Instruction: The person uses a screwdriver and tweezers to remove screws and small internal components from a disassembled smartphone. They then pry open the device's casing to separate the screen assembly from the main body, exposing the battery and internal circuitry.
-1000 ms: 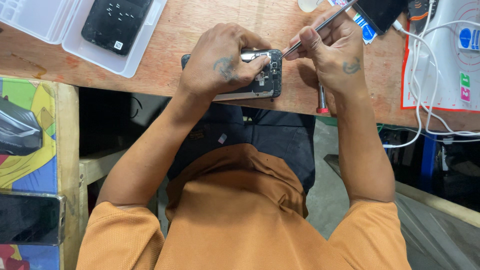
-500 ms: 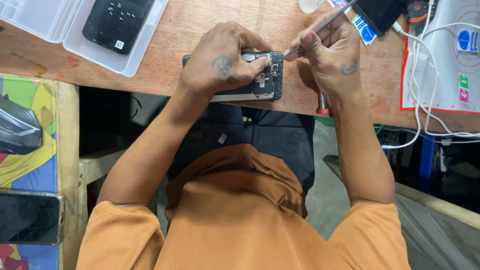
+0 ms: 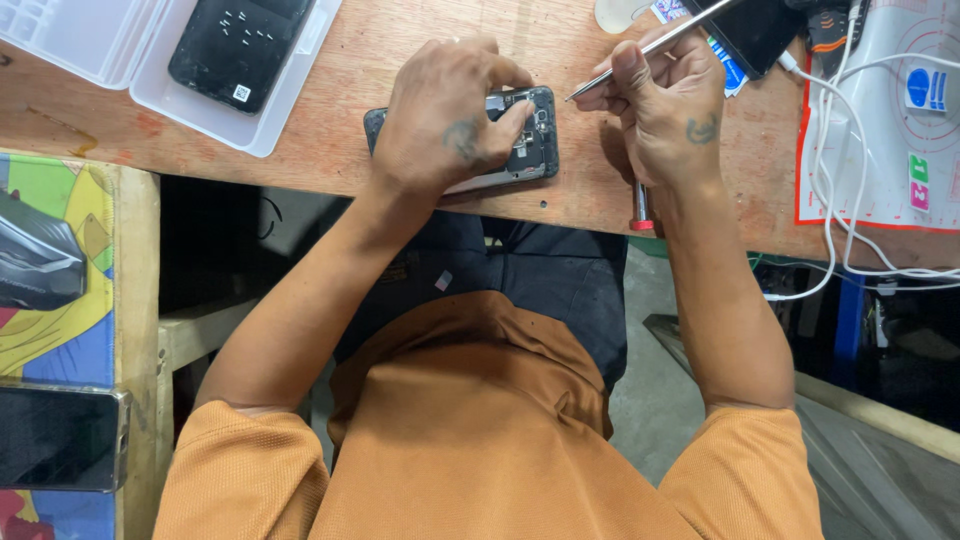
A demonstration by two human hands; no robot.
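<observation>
A wooden surface (image 3: 330,140) carries the work, seen from above with the person's orange shirt (image 3: 480,430) filling the lower half of the view. At the far left sits a clear plastic tray (image 3: 150,90) holding a black phone back cover (image 3: 238,45), with a second compartmented clear tray (image 3: 70,35) just beside it. To the right lies a white mat with a red border (image 3: 880,120), and white cables (image 3: 840,200) run across it and hang off the edge of the surface; a dark device (image 3: 755,30) lies near the top, behind the right hand. A red-handled screwdriver (image 3: 641,205) lies near the front edge, partly hidden under the right wrist. The opened smartphone (image 3: 525,140) lies flat near the front edge of the surface, its back removed and its inner parts showing at the right end; most of its body is covered by the left hand (image 3: 445,120), which presses down on it, fingers spread over the top and the forefinger resting on the exposed end. The right hand (image 3: 665,110) is closed around metal tweezers (image 3: 640,50), whose tip hangs just beside the phone's upper right corner, not clearly touching it. At the lower left a dark phone (image 3: 60,435) rests on a colourful side panel (image 3: 60,260)
</observation>
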